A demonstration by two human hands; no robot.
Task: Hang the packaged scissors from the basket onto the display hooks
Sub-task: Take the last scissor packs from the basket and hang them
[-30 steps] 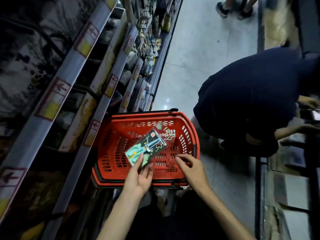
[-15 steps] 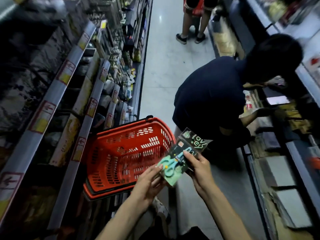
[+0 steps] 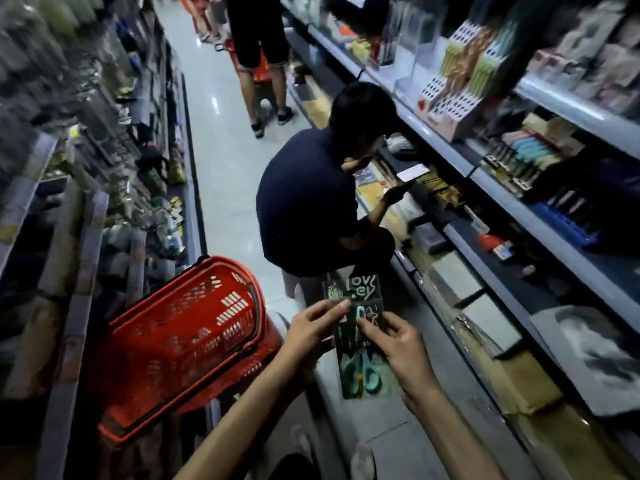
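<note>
A dark card pack of scissors (image 3: 358,341) with mint-green handles and pale lettering at its top hangs upright over the aisle floor, held between both hands. My left hand (image 3: 311,329) pinches its upper left edge. My right hand (image 3: 398,344) grips its right side, thumb across the front. The red plastic basket (image 3: 180,341) stands to the left on the floor against the left shelving, and its inside looks empty. No display hooks can be made out in the blurred shelves.
A person in a dark shirt (image 3: 311,202) crouches just ahead at the right-hand shelving (image 3: 519,209). Another person (image 3: 259,46) stands farther down the aisle with a red basket. Stocked shelves line both sides of the narrow aisle.
The pack came out of the basket and moved right, now upright in both hands. My view swung up and to the right, toward the right-hand shelves.
</note>
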